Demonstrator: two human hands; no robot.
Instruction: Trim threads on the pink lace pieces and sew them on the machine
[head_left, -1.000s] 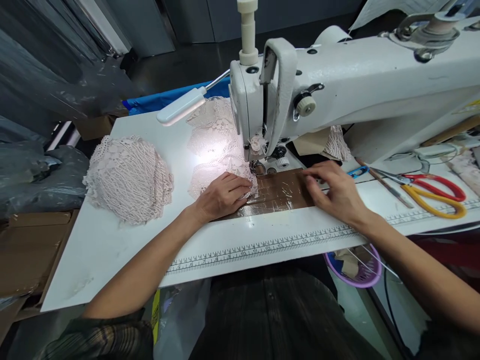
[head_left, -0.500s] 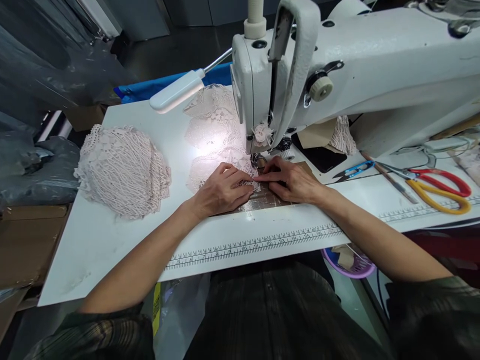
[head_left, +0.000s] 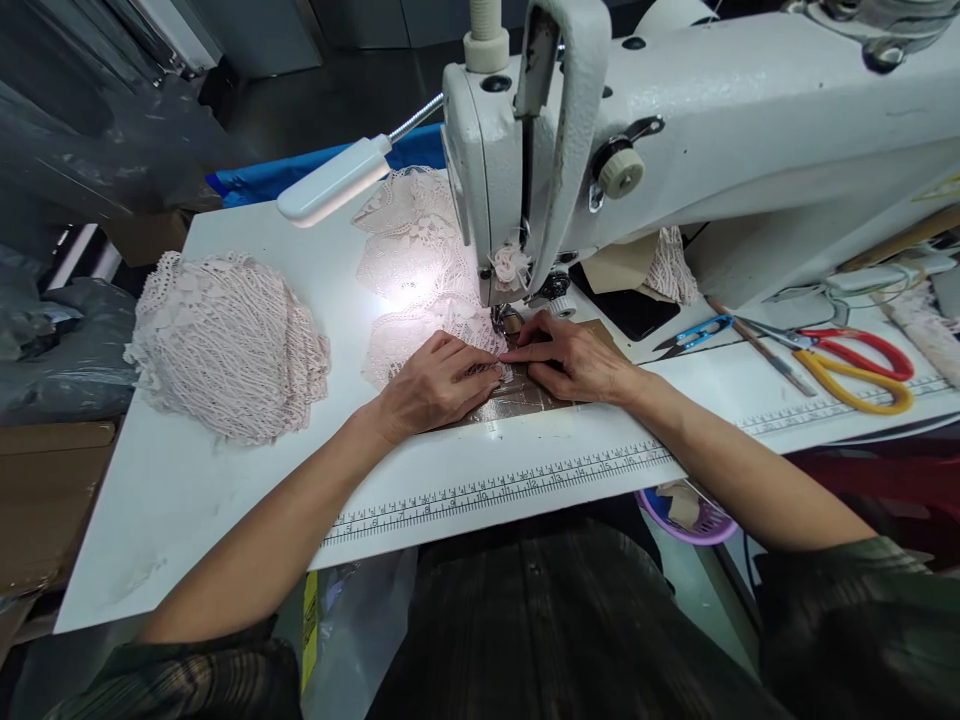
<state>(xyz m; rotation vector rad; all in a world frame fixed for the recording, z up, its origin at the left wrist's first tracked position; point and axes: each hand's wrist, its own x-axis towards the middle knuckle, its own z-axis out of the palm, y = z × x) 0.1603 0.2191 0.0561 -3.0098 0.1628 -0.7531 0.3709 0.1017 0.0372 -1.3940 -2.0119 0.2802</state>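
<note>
Pale pink lace fabric [head_left: 409, 255] lies on the table, running under the presser foot [head_left: 501, 318] of a white sewing machine [head_left: 517, 150]. My left hand [head_left: 442, 385] is closed on the near edge of the lace, its fingertips just in front of the foot. From the other side my right hand [head_left: 577, 360] pinches the same edge with thumb and forefinger; the fingertips of both hands meet there. Beneath them is a shiny brown plate [head_left: 517, 402] on the tabletop. Fingers cover the exact bit of lace being gripped.
A thick stack of lace pieces [head_left: 229, 350] sits at the left. A lamp [head_left: 334, 183] reaches over the lace. To the right lie blue thread snips [head_left: 694, 335], scissors [head_left: 855, 380] with red and yellow handles, and a dark phone [head_left: 634, 312]. A printed ruler [head_left: 480, 495] follows the front edge.
The view has shifted slightly, so the whole scene sits a little further left. Both hands keep nearly the same place at the lace edge by the foot.
</note>
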